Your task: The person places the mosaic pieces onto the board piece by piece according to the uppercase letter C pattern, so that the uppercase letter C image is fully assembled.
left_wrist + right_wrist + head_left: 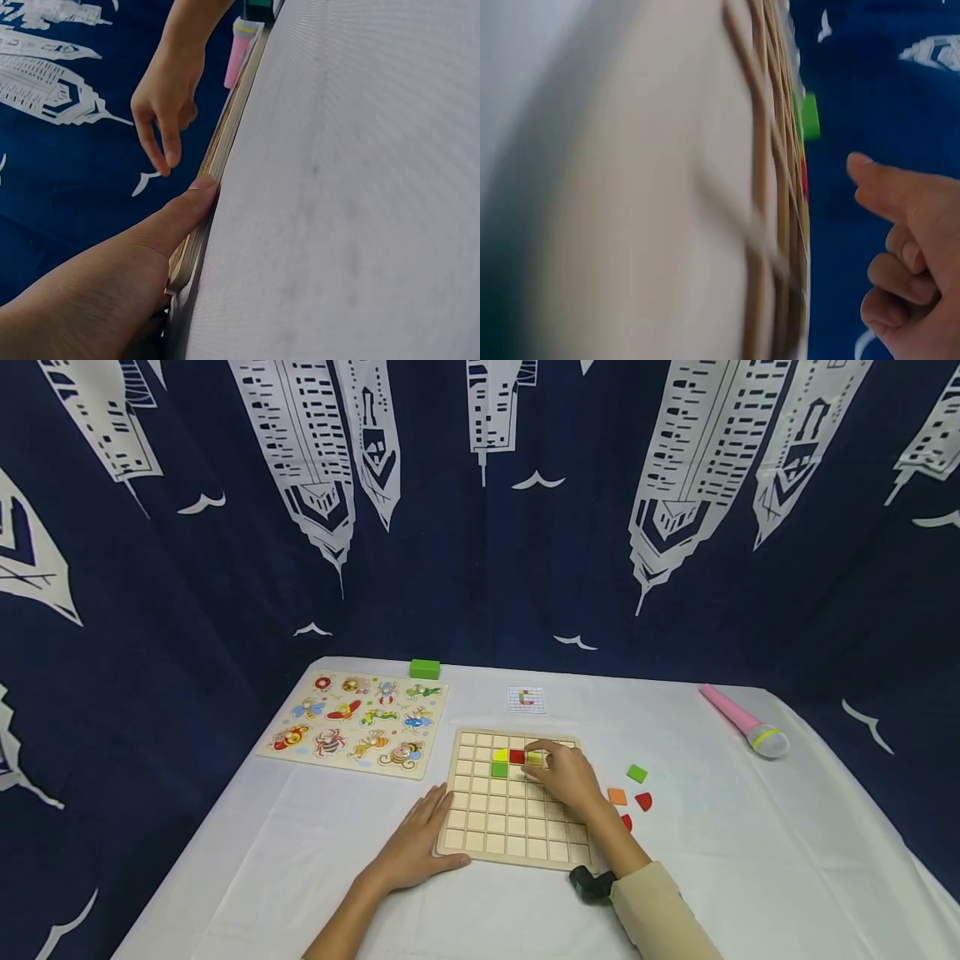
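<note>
A wooden grid board (pixel 487 822) lies on the table, bearing a yellow piece (pixel 501 755), a red square (pixel 517 757), a green square (pixel 499 769) and a yellowish piece (pixel 534 759). My left hand (pixel 412 843) rests at the board's near left corner, its fingers along the left side and its thumb (pixel 176 214) against the front edge. Over the yellowish piece hovers my right hand (pixel 566 774), thumb and index finger extended. The right wrist view shows that hand (pixel 922 240) above the board with its other fingers curled; no piece is visible between the fingertips.
Right of the board lie a green piece (pixel 637 773), an orange square (pixel 617 797) and red pieces (pixel 644 802). Behind it is a small pattern card (pixel 527 699). An insect puzzle (pixel 352 725), a green block (pixel 425 669) and a pink microphone (pixel 738 714) lie farther out.
</note>
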The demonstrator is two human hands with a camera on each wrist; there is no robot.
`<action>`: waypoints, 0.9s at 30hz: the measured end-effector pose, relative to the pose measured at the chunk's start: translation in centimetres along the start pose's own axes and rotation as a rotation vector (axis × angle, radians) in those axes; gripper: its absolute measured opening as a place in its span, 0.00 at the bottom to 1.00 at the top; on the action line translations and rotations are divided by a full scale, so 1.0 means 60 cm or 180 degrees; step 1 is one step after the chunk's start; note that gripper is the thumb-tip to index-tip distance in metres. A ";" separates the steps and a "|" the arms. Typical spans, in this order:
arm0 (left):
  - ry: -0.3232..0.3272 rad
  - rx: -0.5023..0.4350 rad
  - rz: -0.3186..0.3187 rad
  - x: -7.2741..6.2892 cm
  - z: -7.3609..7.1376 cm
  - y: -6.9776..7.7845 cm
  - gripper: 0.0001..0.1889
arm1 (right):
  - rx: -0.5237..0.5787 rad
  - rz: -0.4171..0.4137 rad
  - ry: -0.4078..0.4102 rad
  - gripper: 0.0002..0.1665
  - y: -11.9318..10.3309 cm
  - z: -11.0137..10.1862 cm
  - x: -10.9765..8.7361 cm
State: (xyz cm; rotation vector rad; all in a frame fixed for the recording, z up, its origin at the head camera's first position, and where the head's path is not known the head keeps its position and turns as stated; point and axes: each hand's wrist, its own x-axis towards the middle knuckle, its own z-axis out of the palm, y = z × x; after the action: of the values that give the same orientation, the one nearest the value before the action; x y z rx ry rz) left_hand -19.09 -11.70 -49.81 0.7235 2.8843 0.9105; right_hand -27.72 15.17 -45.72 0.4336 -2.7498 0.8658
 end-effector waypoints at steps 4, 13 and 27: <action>-0.0011 -0.0023 -0.0025 0.001 0.001 0.000 0.53 | -0.0027 -0.0010 0.0212 0.20 0.038 -0.043 -0.009; 0.0010 -0.0003 -0.0044 0.002 0.003 -0.002 0.53 | -0.0193 0.0595 0.0556 0.20 0.152 -0.129 -0.051; 0.0010 -0.0002 -0.0027 0.002 0.003 -0.003 0.53 | -0.0388 0.1005 0.0070 0.23 0.217 -0.140 -0.090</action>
State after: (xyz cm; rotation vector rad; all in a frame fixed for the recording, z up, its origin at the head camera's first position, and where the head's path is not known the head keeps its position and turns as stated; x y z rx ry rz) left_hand -19.24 -11.66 -50.05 0.7101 2.8873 0.9123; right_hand -26.15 31.41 -47.38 -0.0349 -2.8751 0.7560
